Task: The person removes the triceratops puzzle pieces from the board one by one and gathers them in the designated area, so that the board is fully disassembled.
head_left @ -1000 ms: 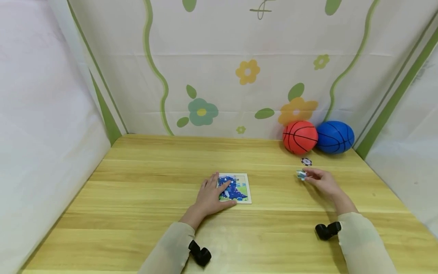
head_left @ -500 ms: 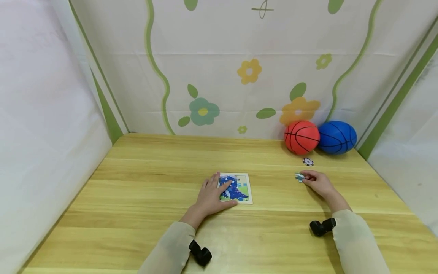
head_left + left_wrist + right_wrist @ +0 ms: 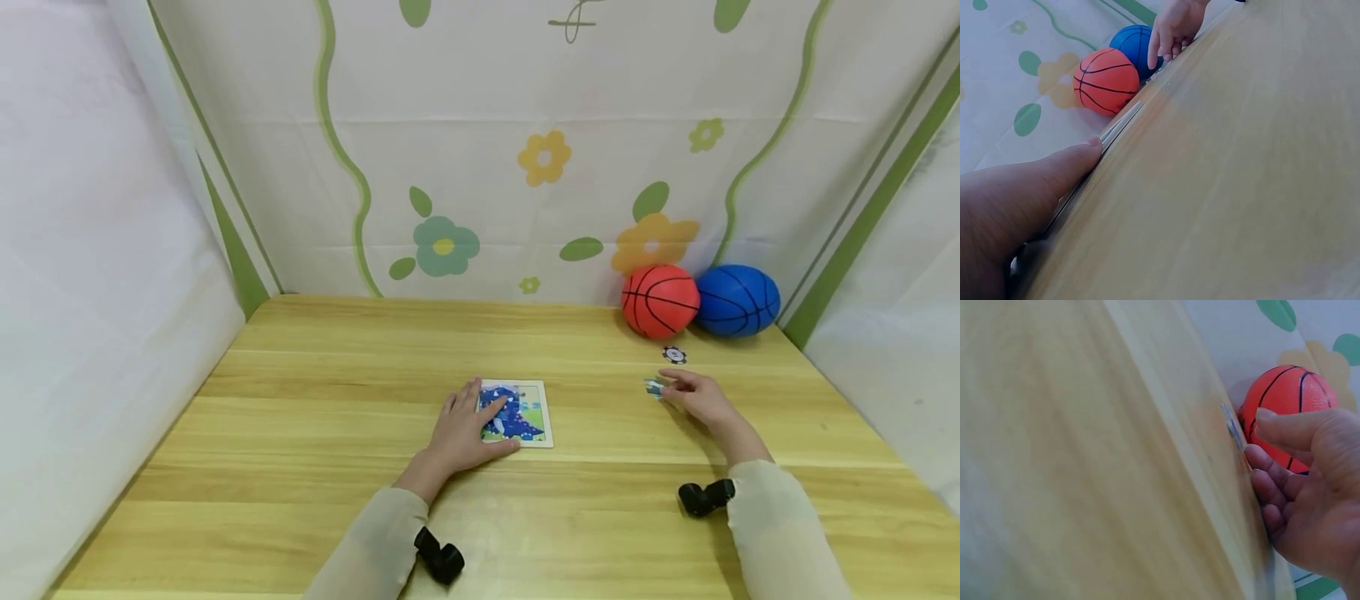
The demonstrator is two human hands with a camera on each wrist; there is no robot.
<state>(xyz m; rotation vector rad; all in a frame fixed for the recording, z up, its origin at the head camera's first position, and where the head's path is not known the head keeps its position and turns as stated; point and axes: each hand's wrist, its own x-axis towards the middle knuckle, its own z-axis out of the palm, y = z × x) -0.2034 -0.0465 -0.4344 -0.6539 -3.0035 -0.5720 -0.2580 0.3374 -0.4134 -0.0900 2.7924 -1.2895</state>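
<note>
Flowered cloth (image 3: 480, 92) is hanging behind the worktop (image 3: 300, 500). Fingers spread, the left hand (image 3: 457, 433) is resting across the puzzle (image 3: 531, 421), whose right part is showing beyond its fingertips. Well to its right, the right hand (image 3: 705, 402) is keeping thumb and fingers parted, with the piece (image 3: 653, 388) sitting right at its fingertips. Beyond that hand, a disc (image 3: 673, 355) is lying near the red ball (image 3: 660, 302) and blue ball (image 3: 740, 300).

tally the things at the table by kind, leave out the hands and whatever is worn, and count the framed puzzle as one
Balls: 2
Framed puzzle: 1
Loose piece: 1
Disc: 1
Total: 5
</note>
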